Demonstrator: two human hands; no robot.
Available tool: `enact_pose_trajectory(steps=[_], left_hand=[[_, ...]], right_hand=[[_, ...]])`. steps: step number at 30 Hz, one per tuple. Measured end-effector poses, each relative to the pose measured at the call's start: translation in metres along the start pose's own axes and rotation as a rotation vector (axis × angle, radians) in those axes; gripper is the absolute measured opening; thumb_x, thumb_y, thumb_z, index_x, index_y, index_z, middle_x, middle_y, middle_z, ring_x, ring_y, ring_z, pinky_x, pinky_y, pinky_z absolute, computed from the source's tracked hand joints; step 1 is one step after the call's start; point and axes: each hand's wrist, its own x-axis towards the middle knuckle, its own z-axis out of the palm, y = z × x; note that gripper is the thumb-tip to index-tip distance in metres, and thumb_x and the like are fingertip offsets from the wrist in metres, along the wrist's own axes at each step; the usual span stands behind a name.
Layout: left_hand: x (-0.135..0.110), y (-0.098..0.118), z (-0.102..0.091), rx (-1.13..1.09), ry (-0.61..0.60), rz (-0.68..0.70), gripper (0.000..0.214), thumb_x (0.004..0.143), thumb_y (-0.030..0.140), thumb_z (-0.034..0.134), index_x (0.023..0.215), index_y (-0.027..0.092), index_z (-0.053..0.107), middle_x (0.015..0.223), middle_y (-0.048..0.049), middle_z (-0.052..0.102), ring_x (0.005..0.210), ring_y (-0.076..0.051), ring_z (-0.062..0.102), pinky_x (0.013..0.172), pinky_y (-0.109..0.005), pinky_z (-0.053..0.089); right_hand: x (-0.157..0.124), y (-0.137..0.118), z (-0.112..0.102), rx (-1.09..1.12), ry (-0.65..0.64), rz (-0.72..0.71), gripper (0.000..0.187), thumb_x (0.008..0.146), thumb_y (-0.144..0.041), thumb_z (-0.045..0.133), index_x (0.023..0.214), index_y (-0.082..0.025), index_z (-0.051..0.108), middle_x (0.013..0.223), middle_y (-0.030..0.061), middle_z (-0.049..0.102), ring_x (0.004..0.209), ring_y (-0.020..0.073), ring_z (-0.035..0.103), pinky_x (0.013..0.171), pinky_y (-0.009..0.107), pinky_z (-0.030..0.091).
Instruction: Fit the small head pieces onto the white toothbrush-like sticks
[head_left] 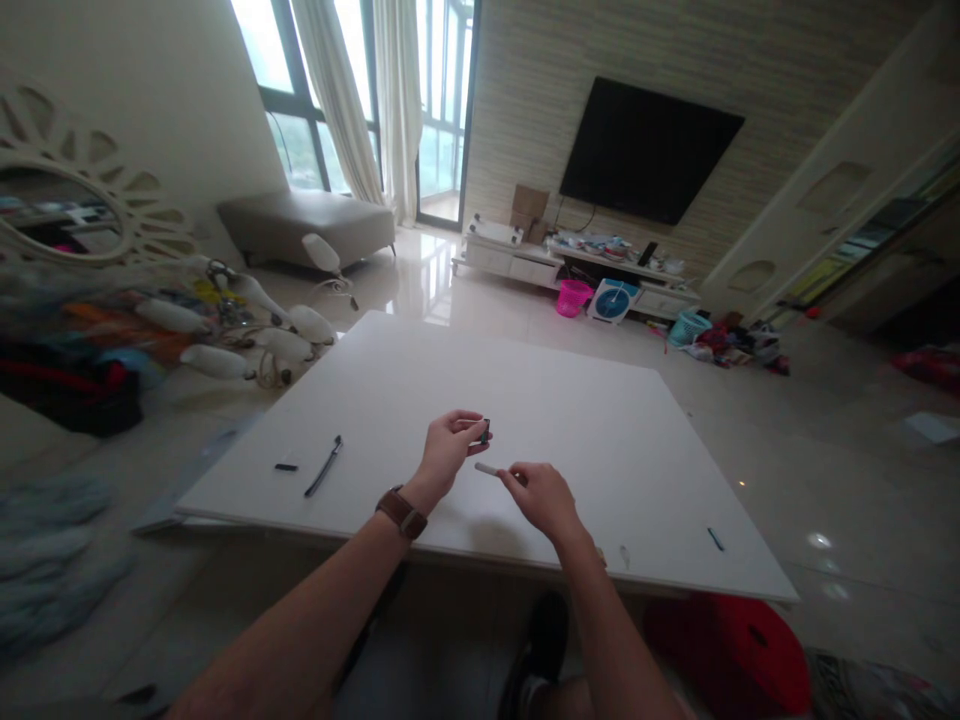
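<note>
My left hand (450, 447) is over the middle of the white table, its fingers closed on a small dark rectangular piece (485, 432) with a hint of green. Just below and to the right, my right hand (541, 495) pinches a short, flat, pale grey strip (487, 468) that points left toward the dark piece. A gap shows between the strip and the piece. On the left part of the table (525, 380) lie a slim dark stick with a small knob at its end (324, 468) and a short black bar (286, 467).
Another short dark bar (715, 539) lies near the right front corner, and a small clear item (624, 555) by the front edge. A red round object (739, 650) is on the floor below. White lamp arms (289, 345) stand close to the table's left edge.
</note>
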Motion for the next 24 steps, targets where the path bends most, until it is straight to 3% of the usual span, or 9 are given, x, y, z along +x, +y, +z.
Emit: enact_pose_trajectory(steps=[6, 14, 16, 20, 22, 24], left_hand=[[-0.002, 0.004, -0.001, -0.055, 0.018, -0.022, 0.029, 0.063, 0.012, 0.079, 0.087, 0.011, 0.063, 0.079, -0.0076, 0.072, 0.072, -0.019, 0.072, 0.074, -0.033, 0.059], [-0.001, 0.003, 0.002, -0.045, 0.014, -0.001, 0.029, 0.063, 0.010, 0.079, 0.086, 0.012, 0.061, 0.072, -0.0054, 0.071, 0.068, -0.018, 0.071, 0.070, -0.032, 0.059], [-0.001, 0.002, 0.001, -0.051, 0.013, 0.008, 0.029, 0.063, 0.011, 0.079, 0.085, 0.012, 0.059, 0.074, -0.0060, 0.072, 0.069, -0.019, 0.072, 0.072, -0.033, 0.060], [0.000, 0.000, -0.002, -0.057, 0.005, 0.018, 0.028, 0.066, 0.012, 0.079, 0.087, 0.012, 0.059, 0.080, -0.0081, 0.073, 0.075, -0.020, 0.073, 0.077, -0.036, 0.060], [0.000, -0.001, -0.003, -0.048, -0.013, 0.008, 0.027, 0.068, 0.012, 0.079, 0.088, 0.012, 0.060, 0.083, -0.0093, 0.073, 0.078, -0.021, 0.073, 0.079, -0.037, 0.060], [0.000, -0.002, -0.003, -0.039, -0.030, -0.002, 0.027, 0.069, 0.012, 0.078, 0.089, 0.012, 0.060, 0.085, -0.0106, 0.073, 0.080, -0.021, 0.073, 0.080, -0.037, 0.060]], right_hand=[[-0.002, -0.009, 0.007, -0.018, -0.014, -0.043, 0.040, 0.098, -0.050, 0.048, 0.082, -0.026, 0.075, 0.074, 0.0031, 0.072, 0.068, 0.0161, 0.061, 0.058, 0.026, 0.024], [-0.005, -0.017, 0.020, -0.030, -0.043, -0.124, 0.034, 0.094, -0.047, 0.055, 0.079, -0.024, 0.074, 0.076, 0.0049, 0.072, 0.067, 0.0165, 0.060, 0.057, 0.027, 0.022], [0.000, -0.007, 0.015, 0.039, 0.051, -0.029, 0.032, 0.094, -0.046, 0.056, 0.079, -0.024, 0.073, 0.074, 0.0045, 0.071, 0.066, 0.0165, 0.059, 0.057, 0.027, 0.024], [0.013, 0.020, -0.002, 0.396, 0.472, 0.219, 0.036, 0.097, -0.047, 0.048, 0.088, -0.020, 0.069, 0.069, 0.0028, 0.065, 0.058, 0.0147, 0.054, 0.054, 0.025, 0.029], [0.016, 0.027, -0.009, 0.584, 0.593, 0.226, 0.039, 0.096, -0.051, 0.046, 0.091, -0.018, 0.067, 0.066, 0.0014, 0.061, 0.055, 0.0136, 0.050, 0.051, 0.023, 0.031], [0.015, 0.025, -0.011, 0.678, 0.597, 0.177, 0.038, 0.094, -0.052, 0.050, 0.090, -0.017, 0.065, 0.065, 0.0007, 0.060, 0.054, 0.0129, 0.050, 0.051, 0.023, 0.033]])
